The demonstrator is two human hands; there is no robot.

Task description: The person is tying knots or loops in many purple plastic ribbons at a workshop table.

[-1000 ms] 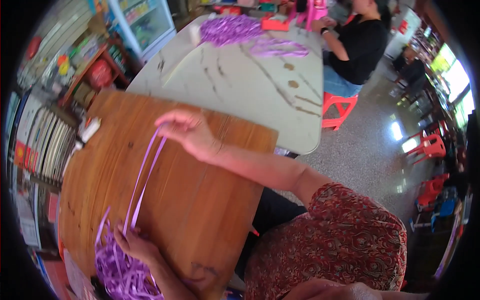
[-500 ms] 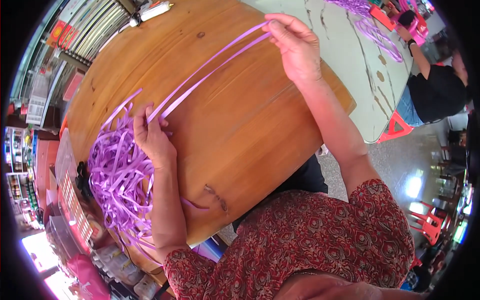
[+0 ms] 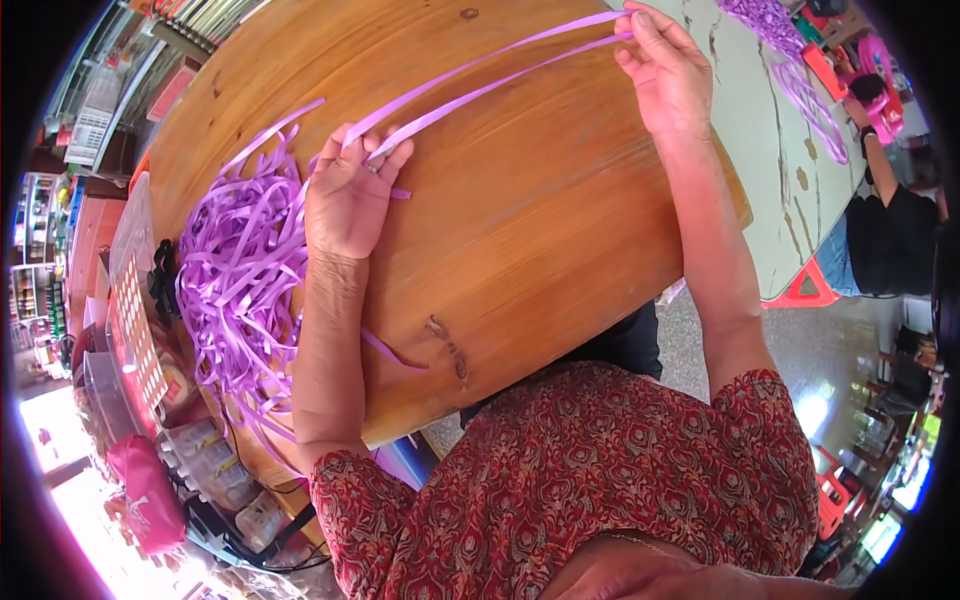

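Observation:
A purple ribbon (image 3: 500, 84) runs in two strands between my hands, above the wooden table. My left hand (image 3: 352, 195) is closed on both strands at their left end, fingers pinched around them. Up at the far right, my right hand (image 3: 672, 80) pinches the other end between thumb and fingertips. Whether the strands join inside that pinch is hidden. A big tangled heap of purple ribbon (image 3: 240, 270) lies on the table to the left of my left forearm. One loose tail of it pokes out to the right beneath the forearm.
The brown wooden table (image 3: 520, 250) meets a white marble-patterned table (image 3: 790, 220) on the right, where more purple ribbon (image 3: 810, 110) lies. Another person in a black top (image 3: 895, 245) sits beyond it. A pink bag (image 3: 150, 495) and clear containers (image 3: 215, 465) stand at the lower left.
Both hands have shifted to the right, the left one also farther up the table, with the ribbon strands still stretched between them. The view has also shifted slightly.

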